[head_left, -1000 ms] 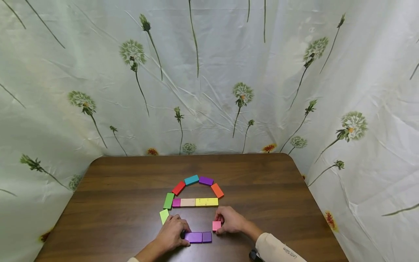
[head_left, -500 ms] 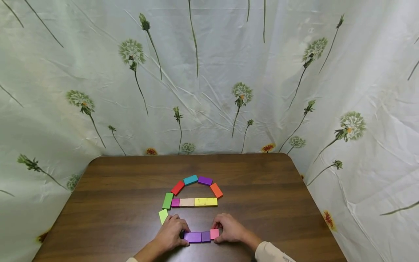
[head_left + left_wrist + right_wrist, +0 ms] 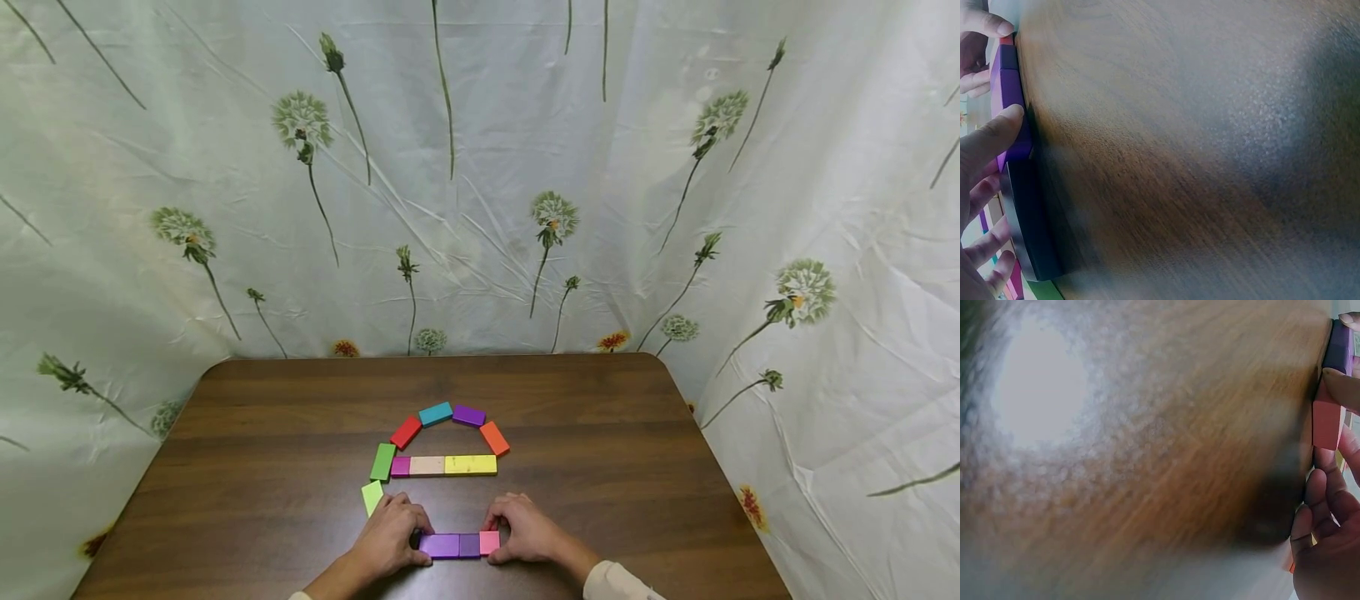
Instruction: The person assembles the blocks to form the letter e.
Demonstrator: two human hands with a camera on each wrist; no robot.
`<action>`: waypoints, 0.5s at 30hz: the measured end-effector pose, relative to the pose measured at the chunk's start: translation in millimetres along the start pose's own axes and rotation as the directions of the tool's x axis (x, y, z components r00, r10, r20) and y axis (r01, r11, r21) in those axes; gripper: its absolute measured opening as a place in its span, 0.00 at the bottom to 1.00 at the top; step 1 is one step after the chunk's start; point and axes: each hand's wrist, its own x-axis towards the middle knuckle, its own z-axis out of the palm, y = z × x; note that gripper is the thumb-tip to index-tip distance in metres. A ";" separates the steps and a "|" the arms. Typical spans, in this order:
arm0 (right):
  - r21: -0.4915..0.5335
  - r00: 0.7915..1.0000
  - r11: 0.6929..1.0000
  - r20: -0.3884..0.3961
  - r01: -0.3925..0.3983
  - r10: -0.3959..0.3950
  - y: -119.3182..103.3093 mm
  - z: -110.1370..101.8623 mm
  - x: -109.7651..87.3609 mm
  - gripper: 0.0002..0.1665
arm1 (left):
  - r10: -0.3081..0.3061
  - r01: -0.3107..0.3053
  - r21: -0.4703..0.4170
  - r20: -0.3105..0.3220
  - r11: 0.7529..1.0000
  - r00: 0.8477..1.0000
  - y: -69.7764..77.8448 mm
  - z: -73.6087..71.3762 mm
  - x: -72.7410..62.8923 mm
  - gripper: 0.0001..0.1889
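My left hand [image 3: 392, 537] pinches a long purple block [image 3: 441, 546] between thumb and fingers near the table's front. Against that block's right end sits a small dark purple block [image 3: 469, 546]. A pink block [image 3: 489, 543] closes the row on the right, and my right hand [image 3: 522, 529] pinches it by its near and far sides. In the left wrist view, a black block [image 3: 1030, 219] lies beside the purple block's left end, beneath my left hand; the head view mostly hides it.
Behind the hands, magenta [image 3: 401, 467], beige [image 3: 427, 466] and yellow [image 3: 470, 465] blocks form a straight row. An arc curves around it: lime [image 3: 372, 497], green [image 3: 383, 462], red [image 3: 407, 432], teal [image 3: 436, 414], purple [image 3: 469, 416] and orange [image 3: 495, 437] blocks. A flowered curtain [image 3: 480, 208] hangs behind the table.
My right hand has brought the pink block nearer and leftward, up against the dark purple block's right end. The left hand has stayed in place on the long purple block.
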 end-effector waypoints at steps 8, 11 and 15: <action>-0.001 1.000 1.000 -0.002 -0.007 0.007 -0.5 0.9 -0.6 0.17 | -0.003 0.003 0.006 0.005 1.000 1.000 0.2 0.8 0.8 0.15; -0.003 1.000 1.000 -0.006 -0.005 0.005 -0.9 1.4 -0.6 0.17 | 0.007 -0.007 0.026 -0.007 1.000 1.000 0.0 1.7 -0.1 0.15; -0.009 1.000 1.000 -0.025 0.009 -0.009 0.1 3.0 0.1 0.18 | 0.010 -0.010 0.048 -0.009 0.999 1.000 0.8 2.6 -0.3 0.15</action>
